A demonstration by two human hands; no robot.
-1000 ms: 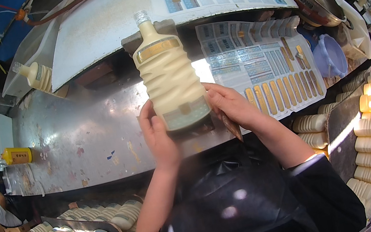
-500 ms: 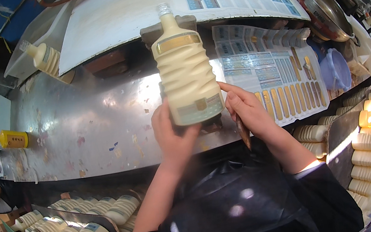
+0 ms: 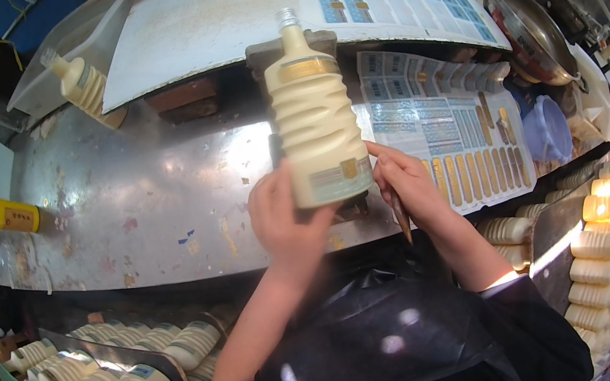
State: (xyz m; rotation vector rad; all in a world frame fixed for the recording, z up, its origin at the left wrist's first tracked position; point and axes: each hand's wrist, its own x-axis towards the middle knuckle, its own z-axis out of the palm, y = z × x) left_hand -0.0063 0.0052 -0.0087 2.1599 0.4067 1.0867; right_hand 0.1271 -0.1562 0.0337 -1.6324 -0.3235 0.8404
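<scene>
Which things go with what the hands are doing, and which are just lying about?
Probably part of it:
- cream bottle, left hand at its base
- thin brown stick in the right hand
- sticker sheet

Probably just lying about:
- metal pan
- purple bucket
- small yellow bottle

The person's two hands point(image 3: 279, 213) appear with one brown tool point(image 3: 403, 218), one yellow container point(image 3: 16, 216), one lavender bucket point(image 3: 547, 135), one metal pan point(image 3: 533, 28) and cream bottles point(image 3: 317, 127) too numerous to count.
</scene>
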